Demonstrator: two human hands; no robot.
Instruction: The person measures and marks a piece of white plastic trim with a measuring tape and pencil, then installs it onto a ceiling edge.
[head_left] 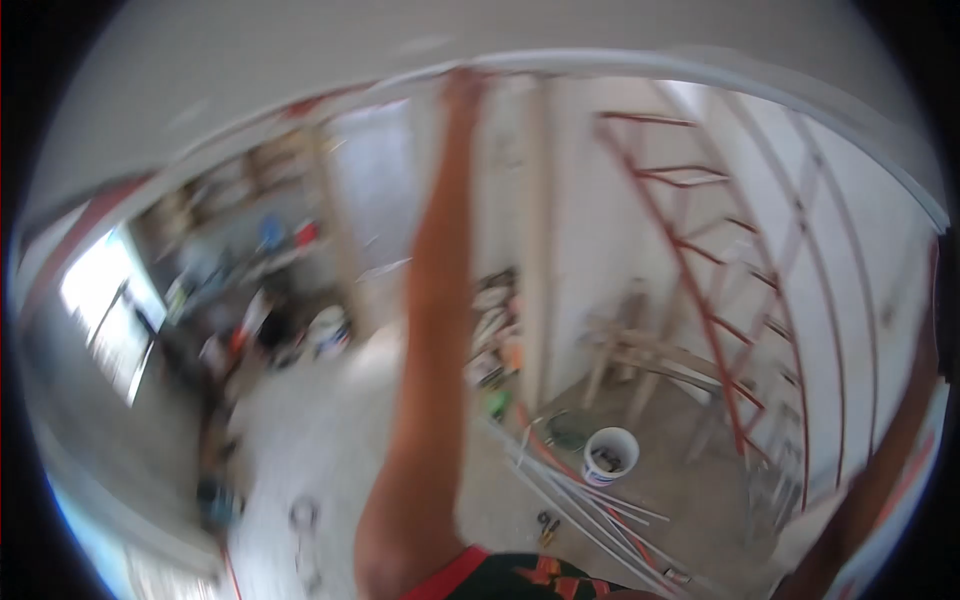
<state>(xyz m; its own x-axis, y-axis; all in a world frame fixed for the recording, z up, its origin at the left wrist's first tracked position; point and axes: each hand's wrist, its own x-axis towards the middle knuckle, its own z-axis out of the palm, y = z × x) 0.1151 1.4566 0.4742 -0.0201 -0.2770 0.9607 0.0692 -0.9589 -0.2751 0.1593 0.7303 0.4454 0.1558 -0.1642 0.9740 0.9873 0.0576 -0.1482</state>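
Under the ceiling (500, 25), we are reaching our left hand (463, 90) up to the strip (640, 62); its fingers are seemingly touching the strip's left part, though with the blur we are unable to tell whether they are gripping or pressing. Our right arm (885, 455) is stretching toward the strip's right end, its right hand getting lost at the dark edge, fingers unreadable. We are probably steadying the strip overhead; the next move is likely calling for even support from both sides. Below the strip, a ladder (699, 252) and bucket (612, 440) are standing.
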